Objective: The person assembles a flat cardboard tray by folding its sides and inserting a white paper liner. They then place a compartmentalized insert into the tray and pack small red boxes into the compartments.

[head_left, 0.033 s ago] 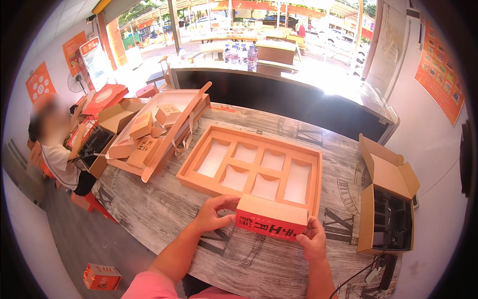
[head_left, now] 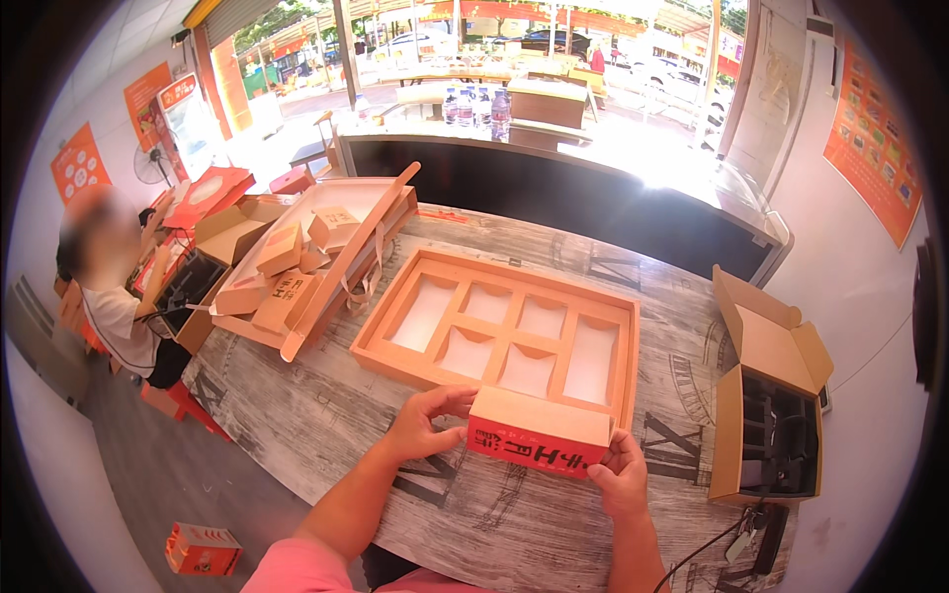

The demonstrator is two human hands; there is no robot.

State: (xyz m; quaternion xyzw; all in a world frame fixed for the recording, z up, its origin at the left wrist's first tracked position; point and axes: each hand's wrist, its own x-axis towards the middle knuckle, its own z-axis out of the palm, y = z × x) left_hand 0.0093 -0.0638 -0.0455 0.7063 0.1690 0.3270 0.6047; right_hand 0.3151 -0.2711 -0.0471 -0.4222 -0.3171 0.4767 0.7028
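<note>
Apparently folded into shape, the red-and-tan box [head_left: 540, 433] sits gripped between left hand [head_left: 431, 421] and right hand [head_left: 621, 470]; just beyond them, all six compartments [head_left: 542, 318] of the divided tray [head_left: 400, 366] are unfilled.

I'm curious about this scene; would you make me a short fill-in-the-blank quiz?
Between the left hand and right hand is a box whose printed side is ____.
The tray has ____ compartments.
Another red box lies on the ____.

Missing words: red; six; floor.
</note>
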